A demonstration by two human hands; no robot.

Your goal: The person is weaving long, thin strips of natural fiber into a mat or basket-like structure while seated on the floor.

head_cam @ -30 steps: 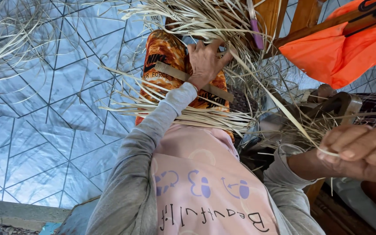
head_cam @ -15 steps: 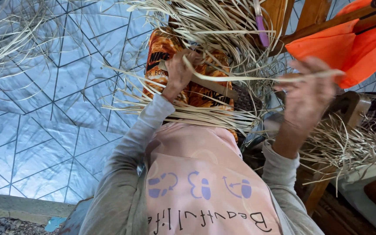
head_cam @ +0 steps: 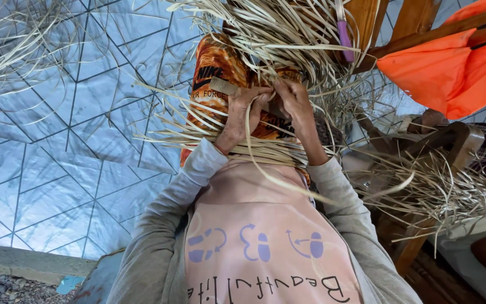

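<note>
- Pale straw strand [head_cam: 250, 147] loops below both hands, over the pink shirt [head_cam: 265, 225].
- Left hand [head_cam: 242, 112] and right hand [head_cam: 295, 101] pinch it, fingers closed.
- Step, as judged: weaving in a strand; next calls for tension.
- Beyond the hands: woven straw piece [head_cam: 277, 34].

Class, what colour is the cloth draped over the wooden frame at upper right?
Bright orange cloth; head view.
</note>
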